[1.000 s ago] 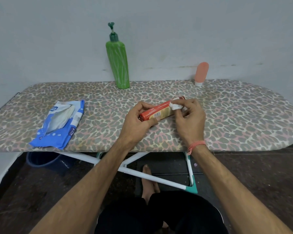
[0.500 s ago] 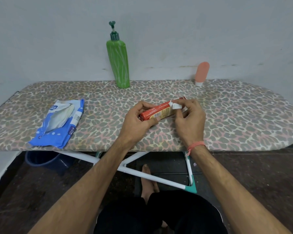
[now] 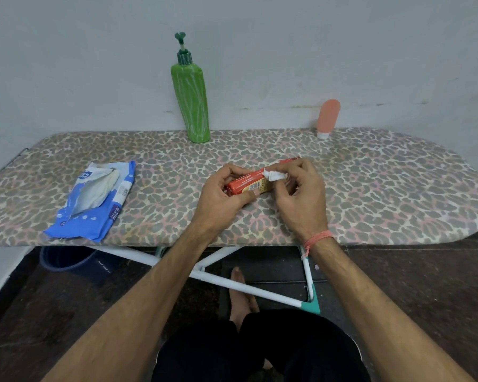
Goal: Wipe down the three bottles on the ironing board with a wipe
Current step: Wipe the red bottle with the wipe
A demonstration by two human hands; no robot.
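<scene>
**Red bottle held and wiped above a patterned ironing board**

A red bottle [image 3: 249, 181] is held lying sideways just above the middle of the ironing board [image 3: 384, 188]. Its near-left end is gripped by the left hand [image 3: 221, 194], fingers curled over the top and thumb pressed along the label. A small folded white wipe [image 3: 273, 175] is pinched by the fingertips of the right hand [image 3: 301, 197] and pressed against the bottle's upper side; a red thread band is worn on that wrist.

Compared with half a second ago, the wipe is seen slightly farther along the bottle, while the left hand's grip is unchanged.

A green pump bottle [image 3: 193, 103] and a small pink bottle [image 3: 327, 117] stand upright at the far edge by the wall, well apart. An opened blue wipes packet [image 3: 94, 199] lies near the front-left edge. Bare board surface is seen to the right of the hands, up to the rounded end.
</scene>
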